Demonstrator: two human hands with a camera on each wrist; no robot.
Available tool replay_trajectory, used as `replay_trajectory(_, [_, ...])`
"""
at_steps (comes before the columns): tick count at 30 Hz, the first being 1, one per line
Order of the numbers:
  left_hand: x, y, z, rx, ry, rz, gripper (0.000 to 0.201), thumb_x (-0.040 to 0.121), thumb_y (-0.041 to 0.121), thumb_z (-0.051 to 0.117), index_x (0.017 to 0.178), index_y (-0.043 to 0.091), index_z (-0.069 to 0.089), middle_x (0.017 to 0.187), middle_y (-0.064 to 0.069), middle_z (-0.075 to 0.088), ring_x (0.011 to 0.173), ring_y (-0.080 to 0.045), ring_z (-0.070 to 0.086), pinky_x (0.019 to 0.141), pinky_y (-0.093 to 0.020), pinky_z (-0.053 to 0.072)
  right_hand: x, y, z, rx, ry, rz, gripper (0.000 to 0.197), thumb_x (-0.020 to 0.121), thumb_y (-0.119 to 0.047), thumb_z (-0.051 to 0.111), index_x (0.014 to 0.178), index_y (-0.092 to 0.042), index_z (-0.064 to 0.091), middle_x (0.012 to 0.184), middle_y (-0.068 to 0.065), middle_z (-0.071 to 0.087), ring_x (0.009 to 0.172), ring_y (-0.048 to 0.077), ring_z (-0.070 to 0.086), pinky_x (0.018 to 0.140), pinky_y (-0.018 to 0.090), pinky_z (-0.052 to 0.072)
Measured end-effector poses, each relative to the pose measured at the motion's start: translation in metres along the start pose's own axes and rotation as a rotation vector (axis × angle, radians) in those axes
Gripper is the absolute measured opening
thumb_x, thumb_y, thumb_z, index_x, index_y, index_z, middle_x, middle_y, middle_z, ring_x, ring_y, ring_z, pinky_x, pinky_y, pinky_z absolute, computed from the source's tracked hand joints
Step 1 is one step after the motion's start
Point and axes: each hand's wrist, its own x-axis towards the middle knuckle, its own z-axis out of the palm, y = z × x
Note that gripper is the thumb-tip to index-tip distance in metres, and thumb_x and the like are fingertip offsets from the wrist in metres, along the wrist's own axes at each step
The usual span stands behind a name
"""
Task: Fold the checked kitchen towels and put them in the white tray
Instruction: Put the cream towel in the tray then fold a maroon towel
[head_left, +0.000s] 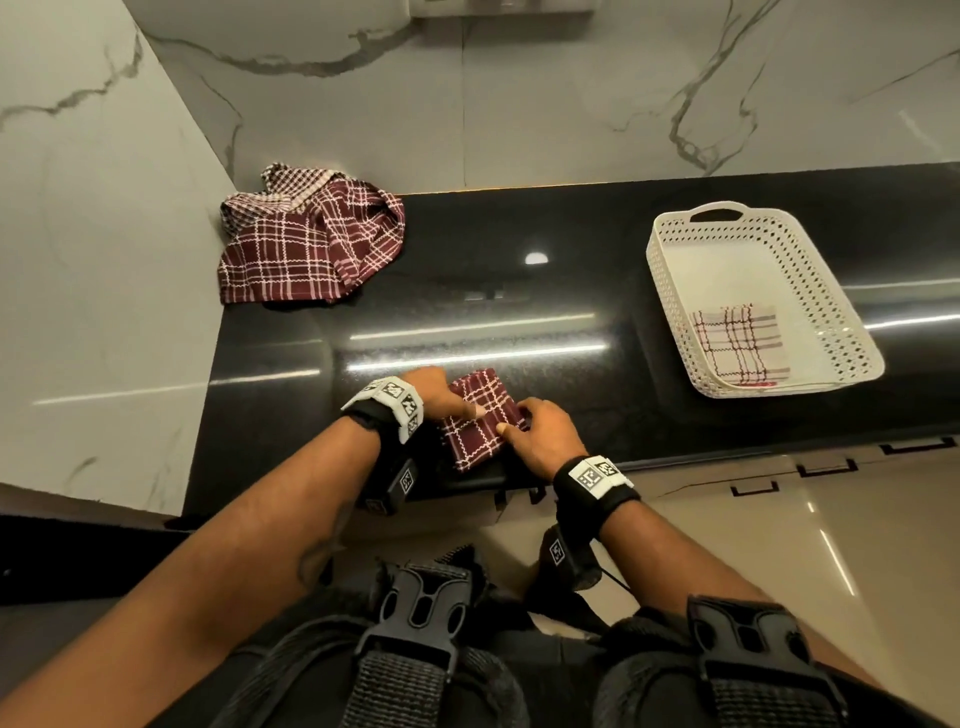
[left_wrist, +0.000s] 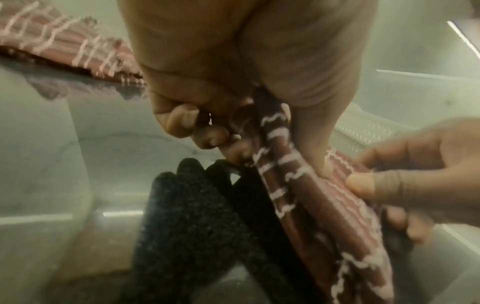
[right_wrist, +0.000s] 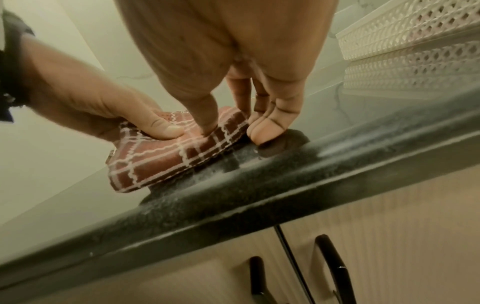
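Woven cloth towel (head_left: 480, 418) on glossy speckled stone counter (head_left: 571, 395).

No readable text, label or number shows anywhere.

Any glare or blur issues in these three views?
Head: sharp, light streaks glare on the black counter, edges bowed. Left wrist: hazy and blurred, folded towel soft. Right wrist: towel fairly sharp, white tray and cabinet handles softer.

A glossy black speckled stone countertop (head_left: 519, 322) crosses the middle of the frame. At its upper left lies a crumpled heap of maroon checked towels (head_left: 311, 239), at lower centre a small folded maroon checked towel (head_left: 480, 421) near the front edge, and at right a white perforated plastic tray (head_left: 810, 270).
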Motion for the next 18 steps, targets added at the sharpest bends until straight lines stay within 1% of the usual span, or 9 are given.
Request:
replay_trajectory(3, [-0.003, 0.003, -0.006, -0.322, -0.145, 0.146, 0.056, 0.071, 0.059, 0.077, 0.109, 0.017, 0.072, 0.097, -0.002, 0.077, 0.092, -0.023, 0.073, 0.097, -0.043, 0.054, -0.001, 0.009, -0.018, 0.225, -0.121, 0.023, 0.039, 0.089, -0.043, 0.068, 0.118, -0.017, 0.065, 0.108, 0.0, 0.069, 0.1, 0.018, 0.065, 0.088, 0.038, 0.054])
replay_trajectory(5, [-0.01, 0.019, -0.012, -0.472, -0.217, 0.268, 0.056, 0.072, 0.05, 0.077, 0.115, 0.015, 0.069, 0.102, -0.007, 0.076, 0.096, -0.025, 0.073, 0.094, -0.042, 0.055, -0.006, 0.017, -0.038, 0.438, -0.191, 0.065, 0.045, 0.09, -0.045, 0.067, 0.125, -0.017, 0.06, 0.115, -0.001, 0.068, 0.105, 0.017, 0.066, 0.085, 0.042, 0.058])
replay_trajectory(7, [-0.012, 0.039, -0.018, -0.535, -0.275, 0.34, 0.056, 0.076, 0.044, 0.075, 0.12, 0.012, 0.066, 0.108, -0.013, 0.074, 0.099, -0.03, 0.072, 0.089, -0.04, 0.056, -0.01, 0.024, -0.058, 0.595, -0.24, 0.081, 0.042, 0.092, -0.038, 0.067, 0.127, -0.016, 0.059, 0.119, 0.001, 0.068, 0.109, 0.018, 0.066, 0.086, 0.043, 0.058])
replay_trajectory(9, [-0.009, 0.065, -0.024, -0.536, -0.298, 0.38, 0.055, 0.08, 0.043, 0.074, 0.123, 0.01, 0.065, 0.112, -0.018, 0.072, 0.103, -0.035, 0.07, 0.092, -0.044, 0.055, -0.014, 0.029, -0.084, 0.763, -0.229, 0.075, 0.032, 0.094, -0.023, 0.067, 0.122, -0.011, 0.063, 0.116, 0.008, 0.07, 0.104, 0.021, 0.069, 0.084, 0.042, 0.059])
replay_trajectory(11, [0.0, 0.101, -0.028, -0.498, -0.256, 0.402, 0.048, 0.081, 0.044, 0.071, 0.118, 0.013, 0.067, 0.108, -0.018, 0.073, 0.098, -0.035, 0.071, 0.09, -0.047, 0.056, -0.015, 0.038, -0.116, 0.893, -0.133, 0.067, 0.027, 0.093, -0.011, 0.066, 0.118, -0.002, 0.063, 0.111, 0.015, 0.07, 0.095, 0.025, 0.069, 0.073, 0.037, 0.059])
replay_trajectory(12, [0.003, 0.116, -0.03, -0.46, -0.217, 0.42, 0.044, 0.08, 0.048, 0.071, 0.112, 0.017, 0.069, 0.103, -0.016, 0.074, 0.092, -0.033, 0.072, 0.085, -0.048, 0.057, -0.016, 0.042, -0.131, 0.915, -0.072, 0.072, 0.027, 0.092, -0.008, 0.066, 0.117, 0.001, 0.063, 0.109, 0.018, 0.069, 0.093, 0.027, 0.069, 0.07, 0.037, 0.059])
replay_trajectory(14, [0.012, 0.161, -0.033, -0.339, -0.155, 0.478, 0.041, 0.079, 0.055, 0.068, 0.102, 0.021, 0.07, 0.092, -0.008, 0.076, 0.081, -0.026, 0.071, 0.072, -0.044, 0.054, -0.016, 0.059, -0.166, 0.903, 0.057, 0.08, 0.026, 0.09, -0.009, 0.07, 0.113, 0.001, 0.064, 0.108, 0.02, 0.07, 0.093, 0.03, 0.069, 0.074, 0.041, 0.059])
replay_trajectory(16, [0.02, 0.205, -0.036, -0.234, -0.132, 0.517, 0.038, 0.085, 0.052, 0.066, 0.106, 0.02, 0.069, 0.092, -0.002, 0.075, 0.083, -0.021, 0.07, 0.07, -0.037, 0.051, -0.017, 0.077, -0.201, 0.863, 0.173, 0.097, 0.02, 0.087, -0.012, 0.074, 0.105, -0.006, 0.068, 0.104, 0.018, 0.073, 0.092, 0.029, 0.071, 0.075, 0.042, 0.061])
replay_trajectory(18, [0.032, 0.262, -0.035, -0.111, -0.15, 0.568, 0.031, 0.095, 0.042, 0.061, 0.114, 0.018, 0.067, 0.096, 0.001, 0.073, 0.087, -0.016, 0.068, 0.072, -0.028, 0.048, -0.015, 0.108, -0.24, 0.813, 0.289, 0.138, 0.016, 0.086, -0.014, 0.076, 0.1, -0.011, 0.069, 0.097, 0.015, 0.074, 0.086, 0.027, 0.073, 0.072, 0.042, 0.061])
